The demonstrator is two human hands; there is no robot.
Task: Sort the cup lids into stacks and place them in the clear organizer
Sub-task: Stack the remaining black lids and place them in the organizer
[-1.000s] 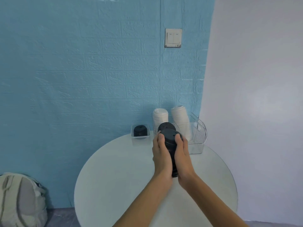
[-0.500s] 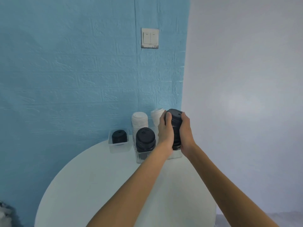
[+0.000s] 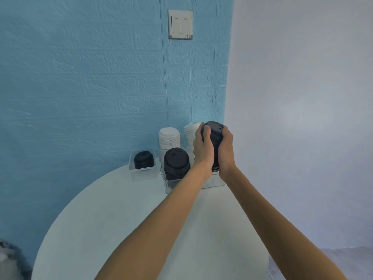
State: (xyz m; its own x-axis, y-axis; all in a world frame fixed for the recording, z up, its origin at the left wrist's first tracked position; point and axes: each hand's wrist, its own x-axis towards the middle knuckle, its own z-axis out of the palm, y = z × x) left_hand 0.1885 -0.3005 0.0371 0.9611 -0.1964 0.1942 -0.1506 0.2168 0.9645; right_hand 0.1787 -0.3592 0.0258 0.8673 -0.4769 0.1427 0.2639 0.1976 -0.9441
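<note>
**Black lid stack held over the clear organizer**

A round white table (image 3: 125,215) stands against a blue brick-textured wall (image 3: 80,87), which meets a plain white wall (image 3: 302,98) on the right. A double light switch (image 3: 180,24) is mounted high on the blue wall. At the far left, low by the floor, part of a grey bag (image 3: 9,261) shows, blurred.

At the far edge of the table, leftmost, sits a small clear tray (image 3: 143,174) holding a short stack of small black lids (image 3: 144,159). Just to its right is the clear organizer (image 3: 169,184). In its near left compartment stands a stack of larger black lids (image 3: 176,163), rising above the organizer wall. Behind that, in the far left compartment, is a tall stack of white lids (image 3: 169,138). A second white lid stack (image 3: 190,132) stands in the far right part, leaning and partly hidden by the hands.

Over the near right part of the organizer, both hands clamp another black lid stack (image 3: 215,138) between them, tilted with its top away from the person. The left hand (image 3: 202,147) curls its fingers around the stack's left side; the right hand (image 3: 226,150) wraps the right side, thumb near the top rim. The stack's lower end is at the organizer's rim; whether it touches the bottom cannot be told.
</note>
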